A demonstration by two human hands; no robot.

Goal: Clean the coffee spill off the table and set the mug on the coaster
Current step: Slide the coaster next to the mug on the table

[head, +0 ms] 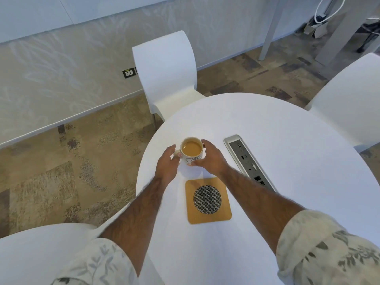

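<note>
A white mug [192, 153] with dark lettering, full of light brown coffee, stands on the round white table [267, 202] near its left edge. My left hand [166, 163] is at the mug's left side, thumb and fingers curled round the handle. My right hand [209, 158] cups the mug's right side, fingers curved over the far rim and thumb on the near wall. A square wooden coaster [208, 200] with a round dark woven inlay lies flat just in front of the mug, between my forearms. I see no spill on the tabletop.
A silver power and data socket strip [248, 161] is set into the table right of the mug. White chairs stand at the far side [164, 73], at the right [349, 95] and at the near left [41, 254]. Patterned carpet lies below.
</note>
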